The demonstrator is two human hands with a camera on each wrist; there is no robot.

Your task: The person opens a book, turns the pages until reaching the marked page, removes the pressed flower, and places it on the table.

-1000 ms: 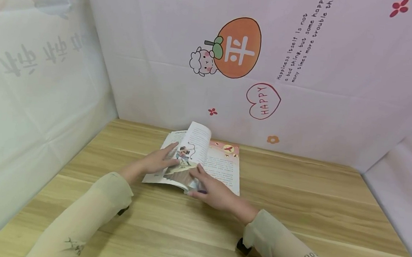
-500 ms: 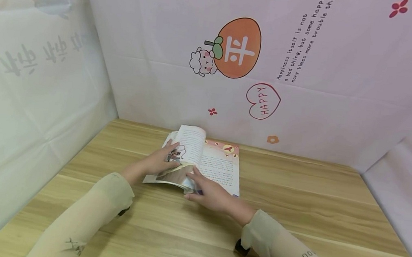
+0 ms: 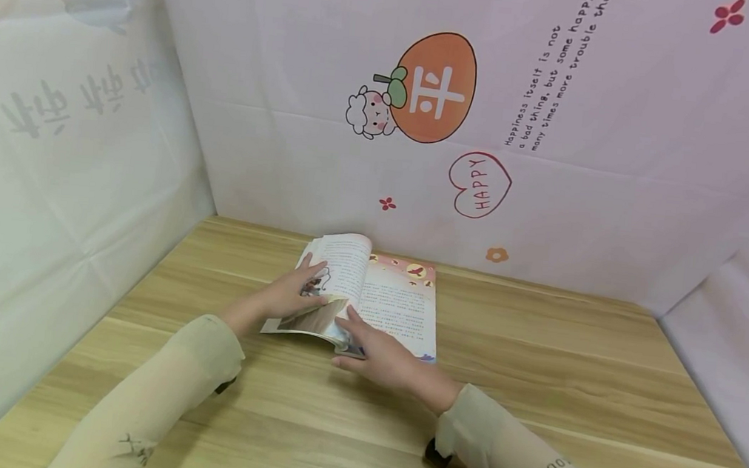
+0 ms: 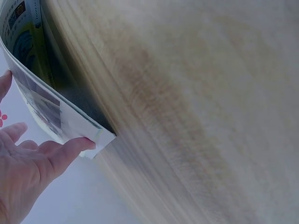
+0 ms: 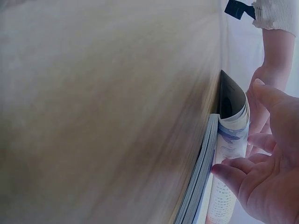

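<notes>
An open book [image 3: 401,311] lies on the table near the back wall, its left pages bowed up toward the spine. My left hand [image 3: 285,297] rests on the left page, over a coloured picture; in the left wrist view, spread fingers touch the curved page [image 4: 77,119]. At the lower end of the spine is my right hand [image 3: 381,350], its fingers loosely extended onto the page. The right wrist view shows the thick stack of pages [image 5: 198,182] beside this hand [image 5: 268,172], one fingertip right at the page edge.
The wooden table [image 3: 571,355] stretches out to both sides and in front of the book. Printed cloth walls [image 3: 287,159] rise behind and at the sides. A dark device [image 3: 438,454] sits under the right cuff.
The lifted page has turned left and settled down onto the left side, uncovering more of the right page. My right hand has shifted slightly left; my left hand has stayed about in place.
</notes>
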